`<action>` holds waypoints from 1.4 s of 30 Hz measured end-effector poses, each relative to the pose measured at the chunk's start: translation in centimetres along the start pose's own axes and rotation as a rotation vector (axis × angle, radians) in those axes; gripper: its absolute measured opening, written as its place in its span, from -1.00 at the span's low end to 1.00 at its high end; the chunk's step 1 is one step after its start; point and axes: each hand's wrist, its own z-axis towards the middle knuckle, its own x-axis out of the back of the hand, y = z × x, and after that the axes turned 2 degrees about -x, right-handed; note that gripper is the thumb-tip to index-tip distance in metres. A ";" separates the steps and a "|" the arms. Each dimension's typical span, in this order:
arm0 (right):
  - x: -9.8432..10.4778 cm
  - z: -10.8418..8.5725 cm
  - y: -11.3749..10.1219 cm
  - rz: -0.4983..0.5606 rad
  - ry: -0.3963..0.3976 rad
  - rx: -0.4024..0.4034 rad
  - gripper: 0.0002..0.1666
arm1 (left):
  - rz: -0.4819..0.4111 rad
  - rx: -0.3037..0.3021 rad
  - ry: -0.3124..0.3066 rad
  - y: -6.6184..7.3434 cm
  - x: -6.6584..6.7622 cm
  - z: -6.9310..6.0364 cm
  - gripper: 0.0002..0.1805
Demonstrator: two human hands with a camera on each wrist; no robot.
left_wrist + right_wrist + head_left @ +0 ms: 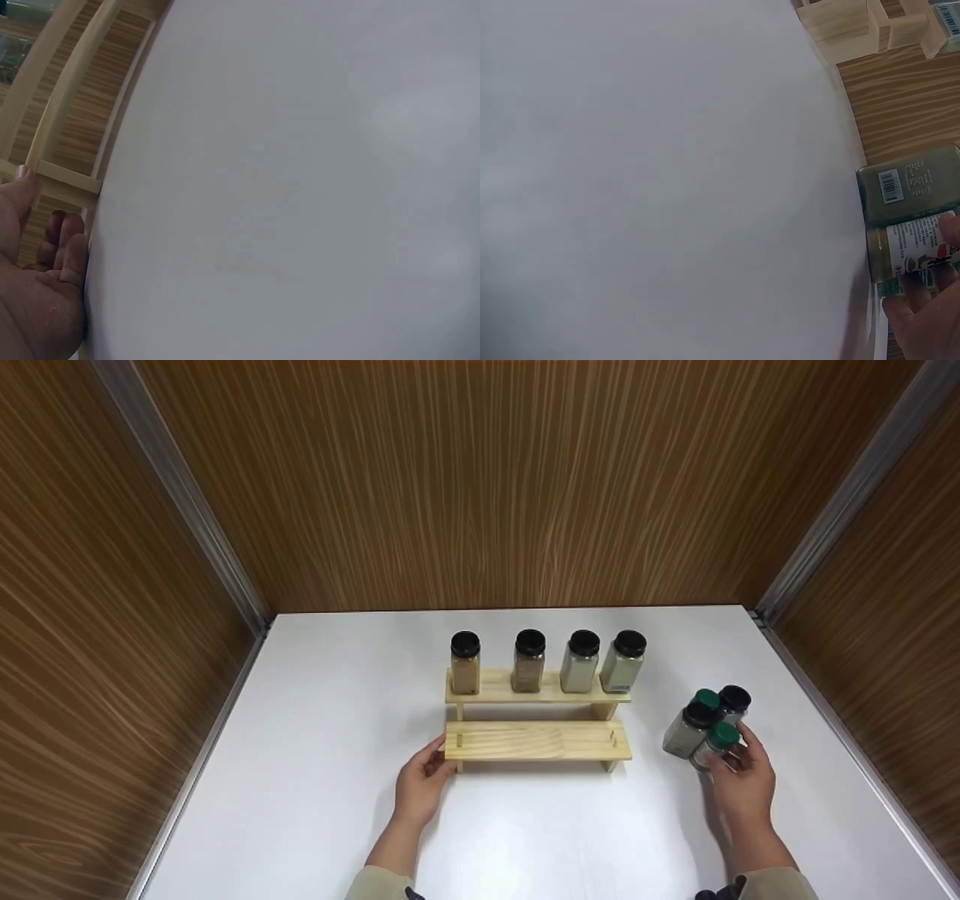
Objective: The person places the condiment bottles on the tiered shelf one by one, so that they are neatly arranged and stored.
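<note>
A two-step wooden rack (538, 741) stands mid-table, with several black-capped jars (529, 661) along its upper step. My left hand (421, 787) grips the left end of the lower step, the thumb on the wood in the left wrist view. At the right, two black-capped and two green-capped jars stand bunched together. My right hand (744, 787) holds the front green-capped jar (716, 744), fingers around its labelled side (915, 244). Beside it is a black-capped jar (686, 729) with a barcode in the right wrist view.
The white table (315, 750) is bounded by wood-grain panels (480, 495) at the back and both sides. Metal strips (202, 517) run along the corners and side edges.
</note>
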 end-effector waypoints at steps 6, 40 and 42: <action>0.0 -0.5 0.0 -0.082 0.009 0.015 -0.06 | 0.013 0.003 -0.007 0.0 0.0 0.0 -0.45; -3.0 -4.1 -4.4 0.187 0.034 0.251 -0.36 | -0.009 -0.019 -0.007 -0.3 0.0 0.1 -0.47; -3.5 -4.3 -5.0 0.210 0.017 0.266 -0.35 | -0.006 -0.017 -0.015 -0.2 0.1 0.0 -0.48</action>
